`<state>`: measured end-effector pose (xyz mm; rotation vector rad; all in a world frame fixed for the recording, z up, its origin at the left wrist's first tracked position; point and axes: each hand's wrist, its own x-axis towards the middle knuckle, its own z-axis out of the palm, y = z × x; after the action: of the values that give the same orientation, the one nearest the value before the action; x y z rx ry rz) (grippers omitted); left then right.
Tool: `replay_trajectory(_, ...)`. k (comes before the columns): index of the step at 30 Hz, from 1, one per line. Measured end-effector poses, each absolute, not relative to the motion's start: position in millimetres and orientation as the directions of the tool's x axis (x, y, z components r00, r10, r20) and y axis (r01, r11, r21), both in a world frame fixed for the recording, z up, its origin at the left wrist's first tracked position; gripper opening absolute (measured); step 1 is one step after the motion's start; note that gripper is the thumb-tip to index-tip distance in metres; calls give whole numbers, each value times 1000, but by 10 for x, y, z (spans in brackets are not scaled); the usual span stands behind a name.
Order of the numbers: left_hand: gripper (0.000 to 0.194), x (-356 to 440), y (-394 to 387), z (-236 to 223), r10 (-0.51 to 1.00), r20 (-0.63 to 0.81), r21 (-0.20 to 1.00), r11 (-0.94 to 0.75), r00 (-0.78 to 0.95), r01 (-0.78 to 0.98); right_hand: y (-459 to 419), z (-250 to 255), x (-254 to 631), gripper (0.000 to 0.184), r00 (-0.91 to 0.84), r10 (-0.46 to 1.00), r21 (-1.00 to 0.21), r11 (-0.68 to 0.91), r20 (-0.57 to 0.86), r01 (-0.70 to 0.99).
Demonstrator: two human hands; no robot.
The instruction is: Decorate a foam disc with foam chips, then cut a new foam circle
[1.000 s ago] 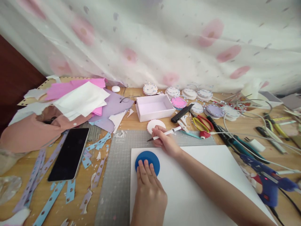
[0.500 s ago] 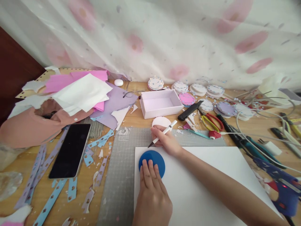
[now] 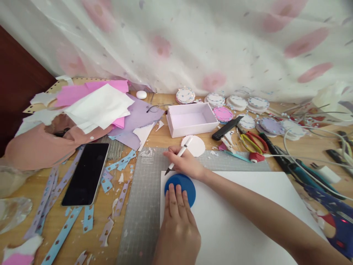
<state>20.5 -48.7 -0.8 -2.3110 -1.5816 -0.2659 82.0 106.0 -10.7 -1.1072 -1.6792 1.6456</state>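
My left hand (image 3: 179,228) lies with its fingers stretched flat on a blue disc (image 3: 180,180), pressing it against a large white sheet of paper (image 3: 234,217). The disc sits near the sheet's upper left corner. In my right hand (image 3: 184,163) is a white pen (image 3: 179,154), pinched between the fingers. Its black tip points down at the paper, just beyond the disc's upper left edge; I cannot tell whether it touches. Under the sheet is a grey gridded cutting mat (image 3: 143,195). A white paper circle (image 3: 194,146) lies beyond my right hand.
A white open box (image 3: 191,123) stands behind the mat, with stacks of decorated paper discs (image 3: 215,99) beyond it. A black utility knife (image 3: 226,128), scissors (image 3: 252,141) and a blue glue gun (image 3: 336,221) lie rightward. Left are a phone (image 3: 85,175) and paper scraps (image 3: 62,235).
My right hand has moved left with the pen, bringing the tip from above the disc to its upper left side. My left hand keeps its place on the disc. The view shifted slightly.
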Motion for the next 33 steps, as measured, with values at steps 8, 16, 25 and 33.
replay_trajectory(8,38,147,-541,-62,875,256,-177,-374,410,910,1181,12,1061,38,-371,928,-955,139,34,261)
replay_trajectory(16,37,176,-493,9,874,297,-161,-351,385,922,1125,86,917,38,-585,798,-952,44,-148,301)
replay_trajectory(25,36,184,-457,33,875,314,-142,-341,369,929,1133,21,734,32,-722,675,-925,160,-153,346)
replay_trajectory(33,36,177,-446,51,884,310,-146,-319,349,937,1119,77,694,28,-751,632,-876,237,-189,419)
